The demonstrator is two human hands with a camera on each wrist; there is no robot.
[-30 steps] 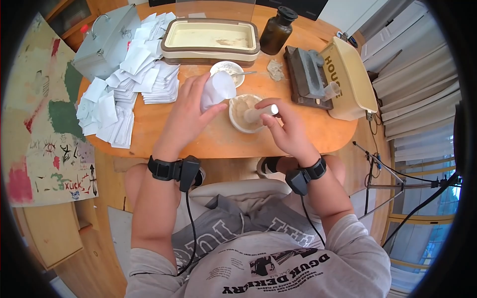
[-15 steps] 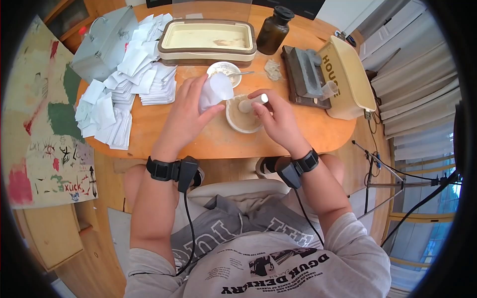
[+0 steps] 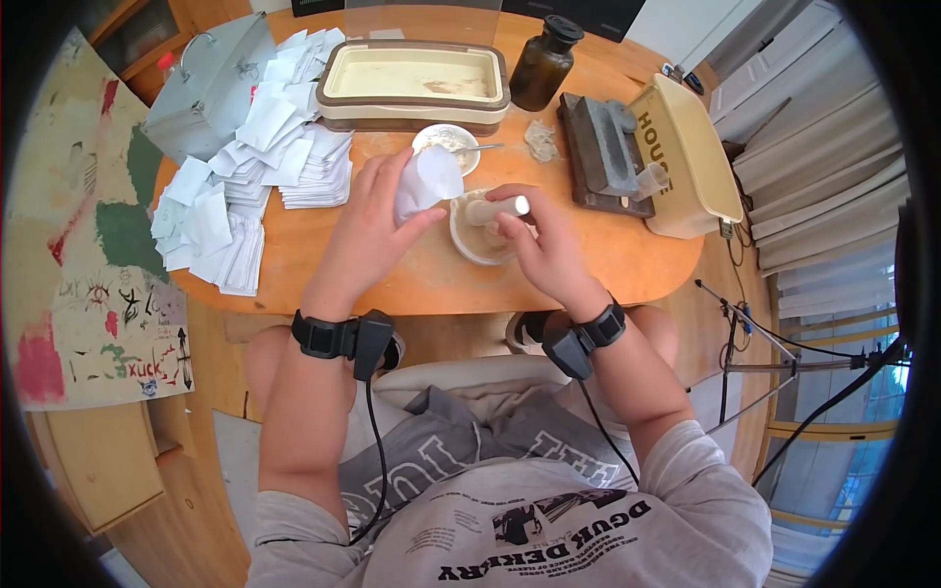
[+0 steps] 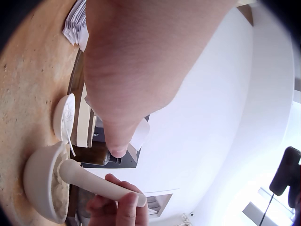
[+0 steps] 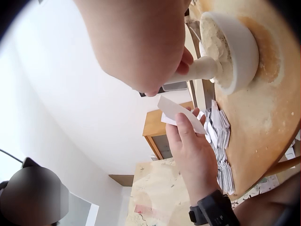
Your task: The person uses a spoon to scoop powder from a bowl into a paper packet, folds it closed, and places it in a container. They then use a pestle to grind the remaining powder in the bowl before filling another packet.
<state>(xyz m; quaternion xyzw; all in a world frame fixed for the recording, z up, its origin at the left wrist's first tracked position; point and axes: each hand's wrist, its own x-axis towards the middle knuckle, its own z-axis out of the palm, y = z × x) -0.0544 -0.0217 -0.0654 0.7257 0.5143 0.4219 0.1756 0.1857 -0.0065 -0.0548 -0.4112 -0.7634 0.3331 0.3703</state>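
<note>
- Left hand (image 3: 368, 220): clamped on a folded sheet of white paper (image 3: 428, 183), thumb on the near side, fingers on the far side. Paper was held up off the surface (image 3: 421, 286), to the left of the mortar (image 3: 469, 255).
- Right hand (image 3: 554, 250): clamped on the upper part of the pestle (image 3: 495, 210), fingers and thumb curled round the shaft; its end stuck out past the grip.
- Pestle: tilted, its rounded head inside the mortar, against the pale powder (image 5: 220, 52).
- Mortar: white, upright on the surface, between the two hands and in front of the person. Powder coated its inner wall. Pale dust marked the surface around it.
- Bowl (image 3: 420, 149): white, just beyond the mortar, some pale matter inside; a spoon (image 3: 482, 147) lay in it with the handle over the rim.
- Tray (image 3: 392, 111): cream with brown rim, behind the bowl.
- Bottle (image 3: 542, 69): dark, stoppered, upright, right of the tray. A crumpled scrap (image 3: 540, 140) lay nearer the person.
- Far right: grey block (image 3: 600, 147) on a dark base, small clear cup (image 3: 652, 179), cream box (image 3: 694, 171) lettered HOUSE.
- Left: many white packets (image 3: 319, 171), stacked and loose, beside a metal case (image 3: 201, 98).
</note>
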